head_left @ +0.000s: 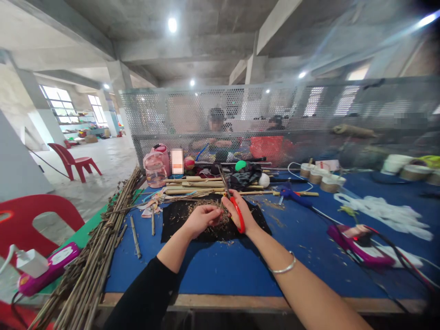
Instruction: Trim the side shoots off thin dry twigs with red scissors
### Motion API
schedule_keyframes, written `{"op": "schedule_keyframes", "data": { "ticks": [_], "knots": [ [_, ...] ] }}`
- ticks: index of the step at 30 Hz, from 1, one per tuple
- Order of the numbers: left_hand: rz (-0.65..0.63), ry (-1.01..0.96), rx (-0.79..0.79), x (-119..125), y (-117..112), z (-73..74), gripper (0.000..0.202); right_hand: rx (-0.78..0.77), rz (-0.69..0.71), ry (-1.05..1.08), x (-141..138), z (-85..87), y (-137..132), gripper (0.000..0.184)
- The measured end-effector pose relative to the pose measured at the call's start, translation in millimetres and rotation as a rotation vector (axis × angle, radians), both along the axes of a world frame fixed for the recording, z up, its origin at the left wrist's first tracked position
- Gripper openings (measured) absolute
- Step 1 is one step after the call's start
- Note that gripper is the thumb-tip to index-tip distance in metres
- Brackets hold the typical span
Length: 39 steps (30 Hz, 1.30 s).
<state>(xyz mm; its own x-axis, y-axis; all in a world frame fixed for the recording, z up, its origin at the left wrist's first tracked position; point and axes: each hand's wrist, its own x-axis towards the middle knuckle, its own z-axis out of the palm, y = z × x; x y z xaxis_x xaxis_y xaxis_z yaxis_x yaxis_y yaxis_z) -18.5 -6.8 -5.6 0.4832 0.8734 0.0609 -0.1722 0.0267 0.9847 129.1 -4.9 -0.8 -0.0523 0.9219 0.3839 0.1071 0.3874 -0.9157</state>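
**Red scissors in hand over a litter of clippings**

From where I stand, the right hand [248, 215] is wrapped around a pair of scissors [239, 215], fingers closed on the red handles and blades pointing toward the far edge of the blue table [213, 275]. The left hand [202, 220] is just beside it, thumb and fingers bent in toward each other; I cannot tell whether they pinch anything. Both hands are above a black cloth [173, 224] set back from the table's near edge and strewn with dry clippings [225, 225].

A long bundle of stalks [99, 256] runs along the table's left edge and out past the near left corner. Two short stalk pieces [135, 236] lie between it and the cloth. Pale sticks [195, 185] are stacked toward the far edge, with a pink jug [155, 169] near the far left corner. Toward the right edge I see a blue glue gun [292, 194], crumpled white plastic [378, 211] and a purple-and-white power strip [360, 252]. A perforated metal screen [165, 110] rises behind the far edge.
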Motion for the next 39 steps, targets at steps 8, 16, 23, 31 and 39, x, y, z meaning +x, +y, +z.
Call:
{"op": "schedule_keyframes", "data": {
  "ticks": [8, 16, 23, 31, 39],
  "knots": [
    [0.247, -0.16, -0.001, -4.3, 6.6, 4.4, 0.043, 0.196, -0.047, -0.428, 5.3, -4.6, -1.2, 0.044],
    [0.251, -0.104, 0.067, -5.2, 4.0, 4.6, 0.036, 0.301, -0.07, -0.661, 1.4, -14.2, 1.1, 0.056],
    [0.227, -0.001, 0.19, -8.1, 3.0, 3.6, 0.03, 0.355, -0.115, -0.671, -0.8, -14.9, 0.1, 0.059],
    [0.25, 0.087, 0.257, -8.7, 0.2, 3.1, 0.03, 0.354, -0.117, -0.698, -0.4, -4.4, -5.6, 0.054],
    [0.294, 0.18, 0.258, -13.1, 4.9, -3.0, 0.028, 0.281, -0.15, -0.76, 4.0, -3.4, -6.1, 0.05]
  ]
}}
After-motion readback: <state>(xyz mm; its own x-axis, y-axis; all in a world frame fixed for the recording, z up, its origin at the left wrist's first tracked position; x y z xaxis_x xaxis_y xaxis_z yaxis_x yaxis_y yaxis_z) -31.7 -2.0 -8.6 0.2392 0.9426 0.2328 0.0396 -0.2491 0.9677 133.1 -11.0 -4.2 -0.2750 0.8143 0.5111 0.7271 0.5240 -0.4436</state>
